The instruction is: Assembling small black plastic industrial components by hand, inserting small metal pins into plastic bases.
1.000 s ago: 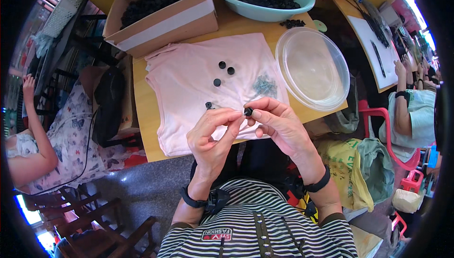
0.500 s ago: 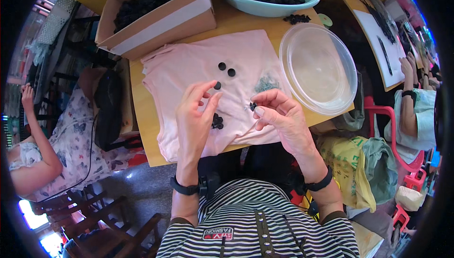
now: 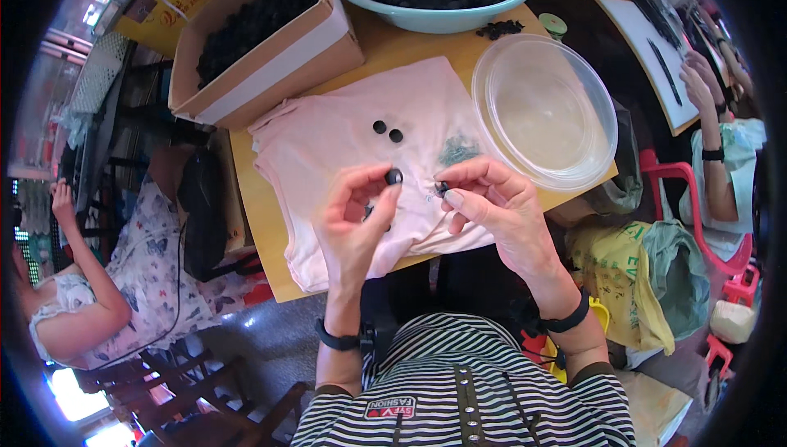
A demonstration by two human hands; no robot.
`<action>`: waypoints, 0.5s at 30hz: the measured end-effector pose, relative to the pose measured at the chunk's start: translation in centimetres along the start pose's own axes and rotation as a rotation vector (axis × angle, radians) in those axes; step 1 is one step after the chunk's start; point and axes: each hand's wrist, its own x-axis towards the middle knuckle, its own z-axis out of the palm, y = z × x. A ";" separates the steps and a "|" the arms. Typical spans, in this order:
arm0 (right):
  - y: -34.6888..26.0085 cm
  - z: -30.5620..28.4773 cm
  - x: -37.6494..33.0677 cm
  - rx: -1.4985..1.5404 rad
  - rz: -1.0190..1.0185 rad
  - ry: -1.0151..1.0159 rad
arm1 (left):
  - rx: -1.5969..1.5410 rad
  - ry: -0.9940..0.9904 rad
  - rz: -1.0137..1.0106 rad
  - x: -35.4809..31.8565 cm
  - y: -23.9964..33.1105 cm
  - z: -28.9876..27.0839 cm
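Observation:
Between the thumb and forefinger of my left hand (image 3: 354, 205) is a small round black cap (image 3: 393, 176), tilted on edge. My right hand (image 3: 500, 199) pinches a small black part (image 3: 443, 188) whose exact shape is mostly covered by the fingertips. The two hands face each other a short gap apart above a pink cloth (image 3: 328, 131). Two more round black caps (image 3: 388, 131) lie on the cloth beyond my hands. A little heap of tiny clear greenish pieces (image 3: 459, 149) sits near my right fingers. Some black parts on the cloth are largely hidden behind my left hand.
A cardboard box (image 3: 275, 66) full of black parts stands at the far left. Beside it is a pale blue basin (image 3: 434, 19), also full. A clear round plastic tub (image 3: 543, 111) stands right of the cloth. People sit on both sides.
My left hand has moved right with the black cap, closer to my right hand, and turned the cap. The right hand keeps its pinch. The whole view has shifted slightly.

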 end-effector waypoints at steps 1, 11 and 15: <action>-0.2 0.2 -0.3 0.002 -0.014 0.010 | -0.226 0.006 -0.079 -0.8 0.5 0.2; -1.1 1.5 -2.3 0.096 -0.046 -0.007 | -0.450 -0.070 0.067 -3.8 2.2 1.4; -0.7 1.4 -2.7 0.180 -0.060 0.019 | -0.461 -0.058 0.099 -4.2 2.7 1.7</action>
